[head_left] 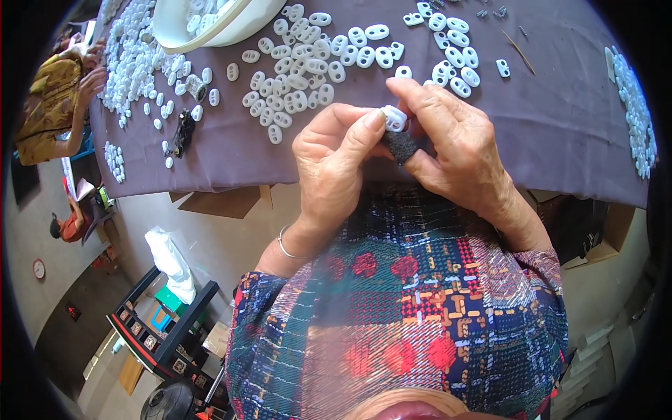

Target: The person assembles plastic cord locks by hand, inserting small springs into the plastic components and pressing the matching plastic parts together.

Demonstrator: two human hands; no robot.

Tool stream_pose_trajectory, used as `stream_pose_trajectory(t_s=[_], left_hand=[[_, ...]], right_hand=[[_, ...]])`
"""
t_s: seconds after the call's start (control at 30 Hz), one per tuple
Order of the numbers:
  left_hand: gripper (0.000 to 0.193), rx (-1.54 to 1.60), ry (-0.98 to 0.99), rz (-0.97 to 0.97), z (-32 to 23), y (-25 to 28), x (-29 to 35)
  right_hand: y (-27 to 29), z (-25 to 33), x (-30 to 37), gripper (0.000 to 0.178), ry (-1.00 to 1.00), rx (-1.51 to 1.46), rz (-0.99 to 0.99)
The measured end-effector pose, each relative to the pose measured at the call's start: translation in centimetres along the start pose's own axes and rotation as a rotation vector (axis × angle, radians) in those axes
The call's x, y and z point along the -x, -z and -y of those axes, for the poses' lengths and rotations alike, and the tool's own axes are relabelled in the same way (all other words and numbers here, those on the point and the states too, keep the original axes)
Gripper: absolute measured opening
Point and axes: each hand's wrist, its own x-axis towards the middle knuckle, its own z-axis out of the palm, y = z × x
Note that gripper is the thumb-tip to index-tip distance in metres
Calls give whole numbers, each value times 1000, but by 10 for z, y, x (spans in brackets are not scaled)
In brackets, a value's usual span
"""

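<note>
From my remote station I am watching the left hand (332, 157) clamping its thumb on a small white two-holed piece (395, 120), which is sitting just above the middle of the frame, tilted and held over the near edge of the counter (560, 126). The right hand (455, 143) is coming in from the other side, its index finger standing apart from its thumb; a dark wrap (401, 148) is covering that thumb and lying right beneath the piece. I am not able to tell whether its hidden fingers are gripping anything.

Beyond the hands, I am seeing loose white pieces (297, 82) lying scattered across the upper middle, with a pale bowl (241, 28) standing at the upper left and holding more of them. A dense white heap (133, 59) is spreading beside it, and a black bundle (183, 133) is resting lower down. Toward the upper right, a thin brown stick (519, 53) is lying near a few small metal springs (499, 12).
</note>
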Motion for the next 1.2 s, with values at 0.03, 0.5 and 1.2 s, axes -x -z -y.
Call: stream_pose_trajectory(t_s=[0.03,0.5,1.2], left_hand=[[10,11,6,-5,-1,-1,1],[15,-700,-978,-358,-109,25,-75],[18,-1463,-692,77,-53,29,-81]], right_hand=[[0,-1,0,45,37,17,-13],[12,-7,1,44,62,-14,-173],[14,-13,8,34,36,47,-233]])
